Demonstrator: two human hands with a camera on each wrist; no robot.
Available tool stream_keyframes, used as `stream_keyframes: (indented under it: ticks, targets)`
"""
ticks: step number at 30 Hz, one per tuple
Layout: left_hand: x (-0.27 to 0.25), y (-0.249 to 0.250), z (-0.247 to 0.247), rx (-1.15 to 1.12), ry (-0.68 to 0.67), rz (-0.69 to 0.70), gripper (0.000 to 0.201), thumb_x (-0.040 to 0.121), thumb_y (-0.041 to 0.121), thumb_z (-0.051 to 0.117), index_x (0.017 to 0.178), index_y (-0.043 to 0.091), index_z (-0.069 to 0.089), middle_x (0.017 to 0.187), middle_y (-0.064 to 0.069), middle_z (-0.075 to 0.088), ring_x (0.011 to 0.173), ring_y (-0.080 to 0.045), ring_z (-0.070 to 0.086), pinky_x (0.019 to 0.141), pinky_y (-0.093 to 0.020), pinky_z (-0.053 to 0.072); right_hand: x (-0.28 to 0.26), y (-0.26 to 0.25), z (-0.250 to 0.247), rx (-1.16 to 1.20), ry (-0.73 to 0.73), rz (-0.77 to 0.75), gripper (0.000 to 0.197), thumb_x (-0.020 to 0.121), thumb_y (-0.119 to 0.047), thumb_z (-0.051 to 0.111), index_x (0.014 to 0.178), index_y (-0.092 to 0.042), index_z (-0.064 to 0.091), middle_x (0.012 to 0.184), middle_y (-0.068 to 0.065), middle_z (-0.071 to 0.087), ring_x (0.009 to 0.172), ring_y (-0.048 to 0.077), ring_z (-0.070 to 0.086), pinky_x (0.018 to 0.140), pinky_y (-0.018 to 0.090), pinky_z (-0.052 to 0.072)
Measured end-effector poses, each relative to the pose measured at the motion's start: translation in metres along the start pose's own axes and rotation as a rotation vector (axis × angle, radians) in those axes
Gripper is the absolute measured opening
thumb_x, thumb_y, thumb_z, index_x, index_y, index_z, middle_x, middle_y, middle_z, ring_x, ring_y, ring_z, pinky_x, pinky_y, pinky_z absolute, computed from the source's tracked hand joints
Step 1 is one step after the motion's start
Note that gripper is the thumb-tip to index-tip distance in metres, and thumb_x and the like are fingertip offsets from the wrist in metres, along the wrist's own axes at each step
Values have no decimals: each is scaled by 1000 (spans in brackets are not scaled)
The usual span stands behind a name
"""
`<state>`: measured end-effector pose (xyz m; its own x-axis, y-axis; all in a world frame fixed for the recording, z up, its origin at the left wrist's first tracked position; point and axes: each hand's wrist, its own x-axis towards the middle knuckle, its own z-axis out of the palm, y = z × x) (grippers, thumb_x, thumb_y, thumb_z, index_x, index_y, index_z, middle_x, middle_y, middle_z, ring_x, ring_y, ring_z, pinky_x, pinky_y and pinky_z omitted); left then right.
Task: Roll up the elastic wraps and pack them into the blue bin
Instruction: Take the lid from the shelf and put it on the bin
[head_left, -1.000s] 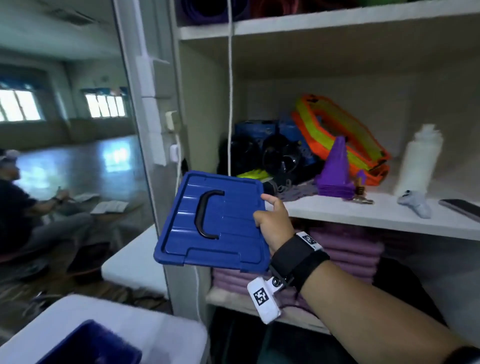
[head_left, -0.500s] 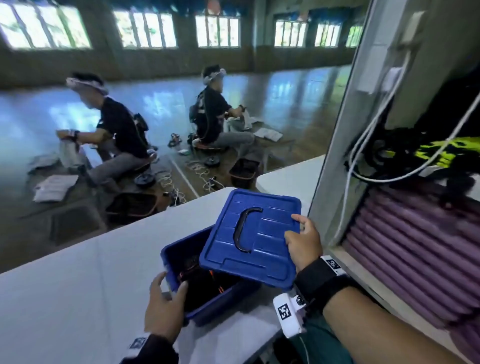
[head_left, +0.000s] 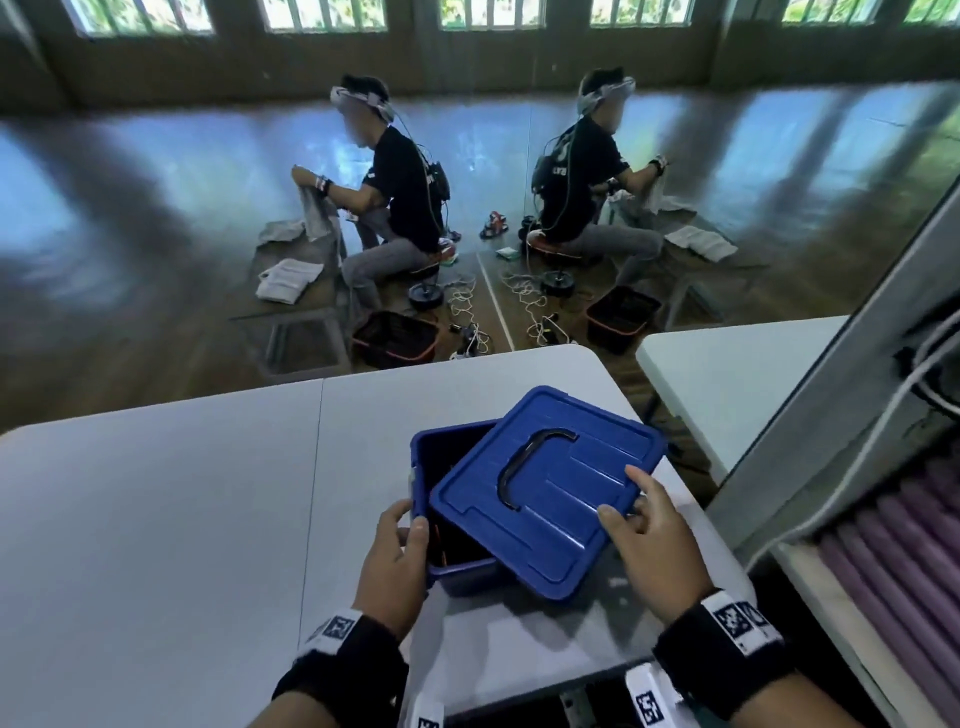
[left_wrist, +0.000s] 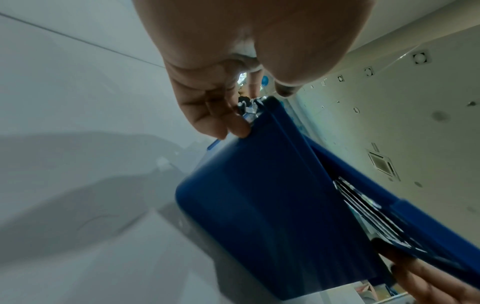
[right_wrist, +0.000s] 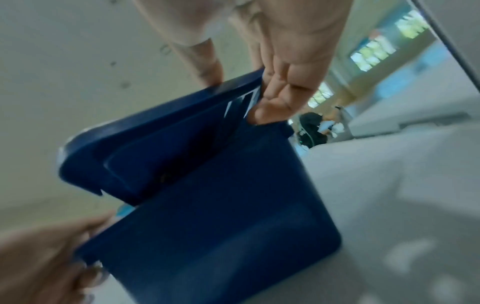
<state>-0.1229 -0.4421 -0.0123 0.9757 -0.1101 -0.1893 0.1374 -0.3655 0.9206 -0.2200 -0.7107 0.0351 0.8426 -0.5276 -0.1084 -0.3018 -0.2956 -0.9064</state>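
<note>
The fingers (right_wrist: 275, 98) of the right hand (head_left: 657, 551) reach under the near right edge of the blue lid (head_left: 545, 488) while the thumb lies on top, so that hand pinches the lid between them. The lid sits askew and tilted over the blue bin (head_left: 457, 571), covering its right part and leaving the left part of the opening uncovered. The left hand (head_left: 392, 566) grips the bin's near left corner, thumb over the rim and curled fingers (left_wrist: 221, 123) against the outer wall. Inside the uncovered part of the bin something dark with a thin orange streak shows; whether it is the elastic wraps cannot be told. The bin stands on the white table (head_left: 182, 519), near its right end, between the two hands. To the right stands a shelf unit (head_left: 852, 405) with purple rolled mats (head_left: 893, 545) stacked in it and white cables hanging at its edge. Beyond the table a seated person (head_left: 395, 192) in a dark shirt handles cloth beside a mirror, with a dark basket (head_left: 395, 340) on the floor nearby.
</note>
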Motion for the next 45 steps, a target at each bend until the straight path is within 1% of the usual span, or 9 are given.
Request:
stream_keyframes:
  ticks: [3,10,16,21,28,33,39,42,45]
  targets:
    - [-6,6,-4,-6,4,-20,29,104,38,43,131,27,49,100,-2,69,77,-19,67,51,-23,48,-4,-4,-7,-256,-108,-49,71,90,-45,66,151,-27,33,105,-9,62,89,0,58,77,24,44]
    - [-12,14,-8,-9,-2,-26,37,95,45,61,129,35,47,107,4,63,87,-15,68,62,-26,52,-5,-5,-14,-428,-142,-161,82,79,-47,78,148,-21,41,101,-6,58,82,-3,52,78,20,40]
    - [-3,7,-4,23,90,-5,21,101,29,51,121,29,57,106,3,68,92,-20,68,77,-41,57,-4,12,-8,-651,-154,-391,64,83,-52,70,136,-20,55,100,-3,61,96,20,53,86,34,49]
    - [0,8,-4,24,112,12,33,90,47,55,118,30,59,109,5,67,93,-19,69,83,-47,58,-6,17,-2,-787,-38,-545,51,80,-43,75,125,-20,68,76,-5,57,78,19,47,67,34,49]
    - [5,3,-4,82,131,11,27,90,41,61,116,35,58,111,4,67,93,-22,69,84,-48,58,-1,9,-6,-878,-7,-602,41,73,-42,83,109,-24,76,63,-5,55,69,24,51,52,37,47]
    - [5,3,-6,93,143,-7,22,95,33,59,117,37,60,109,8,67,91,-19,70,83,-50,59,6,7,-12,-778,-20,-602,29,74,-46,81,96,-28,76,76,-6,48,74,19,47,58,34,47]
    - [2,5,-4,43,149,-21,22,88,53,58,108,45,61,112,11,67,92,-15,71,84,-48,60,49,12,-28,-715,-15,-334,58,86,-43,69,137,-18,56,140,11,47,124,33,46,101,47,46]
    - [-2,7,-3,25,139,-15,49,78,69,58,118,42,61,115,12,66,97,-16,71,85,-47,60,58,12,-30,-717,-124,-263,62,88,-51,65,139,-17,54,136,7,49,122,29,49,101,41,46]
    - [-5,10,-1,-18,144,-26,50,82,63,65,123,34,62,116,7,66,96,-17,72,76,-41,62,57,7,-25,-735,-140,-280,56,86,-54,66,128,-18,61,117,3,51,105,24,58,89,35,51]
